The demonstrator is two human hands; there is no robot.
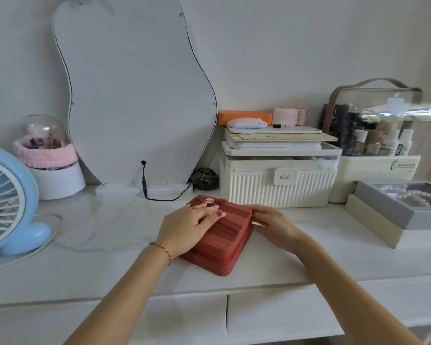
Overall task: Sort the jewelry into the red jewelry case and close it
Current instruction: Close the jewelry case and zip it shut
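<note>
The red jewelry case (224, 247) lies closed on the white tabletop (110, 235), a round gold clasp (208, 200) at its far end. My left hand (189, 225) rests flat on the lid, fingers spread. My right hand (271, 225) touches the case's right side at the zipper line, its fingertips pinched together there; what they pinch is too small to make out. No loose jewelry shows near the case.
A grey box with pearl strands (406, 202) sits on a cream box at the right. A ribbed white storage box (279, 180) stands behind the case. A wavy mirror (135, 95) with a black cable (159, 195) leans on the wall. A blue fan (8, 200) stands at left.
</note>
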